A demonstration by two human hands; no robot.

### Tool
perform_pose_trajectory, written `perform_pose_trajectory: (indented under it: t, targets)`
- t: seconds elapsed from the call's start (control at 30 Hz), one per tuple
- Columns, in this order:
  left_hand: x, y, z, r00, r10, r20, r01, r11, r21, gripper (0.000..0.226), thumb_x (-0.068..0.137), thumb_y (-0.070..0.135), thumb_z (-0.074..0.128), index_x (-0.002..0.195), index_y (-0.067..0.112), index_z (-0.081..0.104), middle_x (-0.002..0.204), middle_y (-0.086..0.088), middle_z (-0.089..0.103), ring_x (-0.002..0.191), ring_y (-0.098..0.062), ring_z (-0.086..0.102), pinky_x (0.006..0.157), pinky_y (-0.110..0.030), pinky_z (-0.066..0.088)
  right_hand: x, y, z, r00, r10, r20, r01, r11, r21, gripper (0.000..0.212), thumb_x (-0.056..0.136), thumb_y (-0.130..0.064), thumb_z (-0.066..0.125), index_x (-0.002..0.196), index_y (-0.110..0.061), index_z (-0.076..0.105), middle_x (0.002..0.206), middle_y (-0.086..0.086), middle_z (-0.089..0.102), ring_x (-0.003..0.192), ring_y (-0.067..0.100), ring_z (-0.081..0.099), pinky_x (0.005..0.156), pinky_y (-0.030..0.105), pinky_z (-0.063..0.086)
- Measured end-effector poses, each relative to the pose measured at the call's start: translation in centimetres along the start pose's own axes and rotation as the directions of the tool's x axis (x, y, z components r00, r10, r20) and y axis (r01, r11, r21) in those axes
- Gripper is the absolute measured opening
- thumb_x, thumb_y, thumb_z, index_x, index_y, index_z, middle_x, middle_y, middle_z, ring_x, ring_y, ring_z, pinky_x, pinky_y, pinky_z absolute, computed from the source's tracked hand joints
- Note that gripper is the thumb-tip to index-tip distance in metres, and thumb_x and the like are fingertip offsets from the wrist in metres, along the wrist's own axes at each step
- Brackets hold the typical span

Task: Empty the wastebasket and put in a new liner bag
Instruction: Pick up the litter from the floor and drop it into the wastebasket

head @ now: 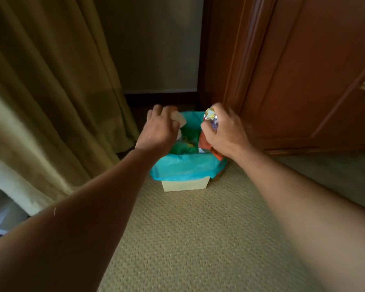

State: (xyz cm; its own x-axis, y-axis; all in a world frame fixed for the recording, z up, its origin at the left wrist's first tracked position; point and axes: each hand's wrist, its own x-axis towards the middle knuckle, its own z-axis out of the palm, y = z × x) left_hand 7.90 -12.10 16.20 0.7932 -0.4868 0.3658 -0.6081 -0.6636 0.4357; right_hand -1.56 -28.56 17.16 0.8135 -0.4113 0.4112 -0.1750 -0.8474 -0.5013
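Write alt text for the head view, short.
Two bare hands reach over a small cream wastebasket lined with a teal bag: the left hand grips white paper, the right hand crumpled wrappers. It stands on beige carpet between a curtain and a wooden cabinet.
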Motion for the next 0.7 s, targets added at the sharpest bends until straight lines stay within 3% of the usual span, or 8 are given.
perform_pose_trajectory:
  t: [0.07, 0.17, 0.3, 0.43, 0.57, 0.7]
  targets:
    - [1.6, 0.0, 0.4, 1.0, 0.008, 0.01, -0.009, 0.999, 0.052, 0.05, 0.098, 0.015, 0.042, 0.148, 0.014, 0.041, 0.135, -0.016, 0.046, 0.123, -0.034, 0.043, 0.107, -0.047, 0.04, 2.1, -0.1, 0.6, 0.998, 0.056, 0.04, -0.056, 0.998, 0.001, 0.058, 0.076, -0.056, 0.031, 0.123, -0.029, 0.051, 0.115, 0.013, 0.053, 0.107, 0.039, 0.054, 0.092, 0.047, 0.047]
    - [3.2, -0.6, 1.5, 0.997, 0.076, 0.01, -0.077, 0.991, 0.105, 0.058, 0.093, 0.007, 0.052, 0.15, 0.015, 0.042, 0.129, -0.016, 0.052, 0.116, -0.036, 0.051, 0.097, -0.049, 0.049, 4.4, -0.3, 2.5, 0.99, 0.14, 0.014, -0.14, 0.99, 0.001, 0.068, 0.081, -0.051, 0.02, 0.142, -0.035, 0.045, 0.123, 0.016, 0.048, 0.115, 0.04, 0.046, 0.107, 0.046, 0.036]
    - [3.6, -0.5, 2.5, 0.997, -0.021, -0.076, 0.024, 0.999, 0.039, 0.053, 0.091, 0.009, 0.057, 0.142, 0.024, 0.05, 0.129, -0.01, 0.062, 0.111, -0.035, 0.063, 0.089, -0.043, 0.053, 3.8, -0.1, 5.7, 0.997, 0.066, -0.04, -0.067, 0.997, -0.043, 0.061, 0.09, -0.031, 0.044, 0.15, -0.032, 0.039, 0.123, 0.016, 0.043, 0.109, 0.039, 0.043, 0.097, 0.048, 0.04]
    - [3.1, -0.7, 4.5, 0.982, -0.169, 0.079, 0.158, 0.979, 0.132, 0.026, 0.096, 0.022, 0.054, 0.122, 0.021, 0.05, 0.109, -0.013, 0.07, 0.099, -0.037, 0.068, 0.075, -0.042, 0.049, 2.4, 1.6, 9.1, 0.999, 0.039, 0.005, -0.038, 0.992, -0.124, 0.068, 0.093, -0.008, 0.05, 0.151, -0.041, 0.035, 0.13, 0.01, 0.04, 0.114, 0.033, 0.041, 0.093, 0.046, 0.045]
    - [2.6, -2.8, 7.1, 0.947, -0.21, 0.243, 0.168, 0.969, 0.181, 0.018, 0.093, 0.028, 0.06, 0.11, 0.022, 0.063, 0.101, -0.01, 0.072, 0.097, -0.034, 0.07, 0.079, -0.042, 0.053, 2.1, 3.6, 13.0, 0.968, 0.044, 0.246, -0.028, 0.997, -0.07, 0.055, 0.098, -0.023, 0.047, 0.152, -0.029, 0.038, 0.15, 0.011, 0.037, 0.14, 0.034, 0.035, 0.112, 0.045, 0.037]
    - [3.0, -4.1, 8.4, 0.878, -0.245, 0.411, 0.168, 0.962, 0.214, 0.021, 0.092, 0.022, 0.058, 0.108, 0.016, 0.071, 0.109, -0.012, 0.072, 0.104, -0.033, 0.068, 0.087, -0.039, 0.052, 1.7, 3.8, 14.6, 0.887, 0.103, 0.449, -0.043, 0.989, -0.141, 0.067, 0.1, -0.049, 0.025, 0.154, -0.01, 0.03, 0.162, 0.014, 0.027, 0.148, 0.032, 0.026, 0.118, 0.05, 0.028]
